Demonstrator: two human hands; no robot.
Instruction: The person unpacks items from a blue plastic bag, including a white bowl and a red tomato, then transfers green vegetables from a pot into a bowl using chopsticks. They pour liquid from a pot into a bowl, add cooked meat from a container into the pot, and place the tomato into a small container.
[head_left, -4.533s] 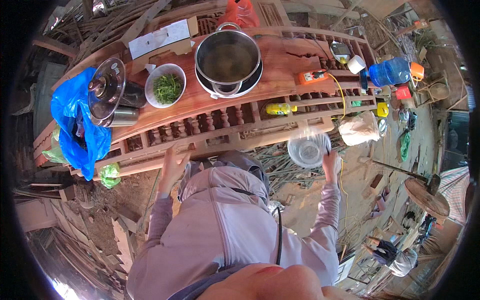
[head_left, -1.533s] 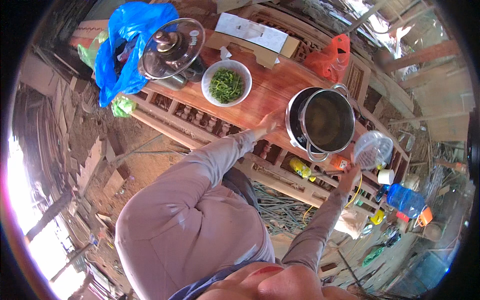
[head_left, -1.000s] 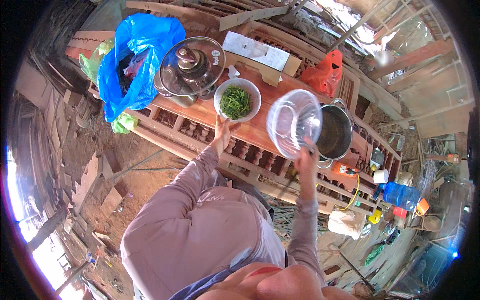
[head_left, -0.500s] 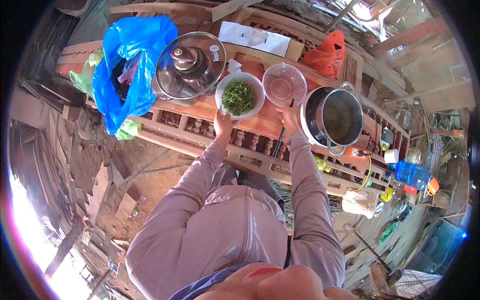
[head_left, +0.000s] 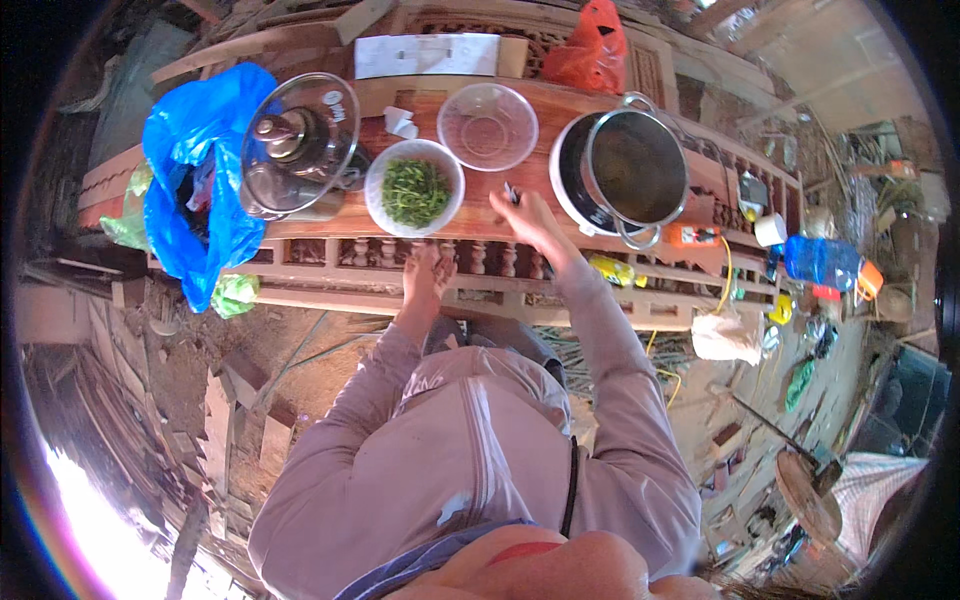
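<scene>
Pot (head_left: 605, 188): stood near the worktop's (head_left: 474, 214) right end.
White box (head_left: 427, 56): lay along the back edge.
Greens bowl (head_left: 373, 188): sat at the front edge, clear bowl (head_left: 488, 130) behind-right.
Left hand (head_left: 428, 274): hung by that edge, fingers parted.
Right hand (head_left: 530, 216): gripped a small dark object (head_left: 513, 194).

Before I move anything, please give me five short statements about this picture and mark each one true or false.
1. The white bowl holds green leaves. True.
2. The glass lid covers the pot. False: the pot is open, and the glass lid is left of the white bowl.
3. The clear bowl is on the wooden table. True.
4. The left hand is inside the pot. False: it is at the near side of the white bowl.
5. The blue bag is left of the white bowl. True.
</scene>
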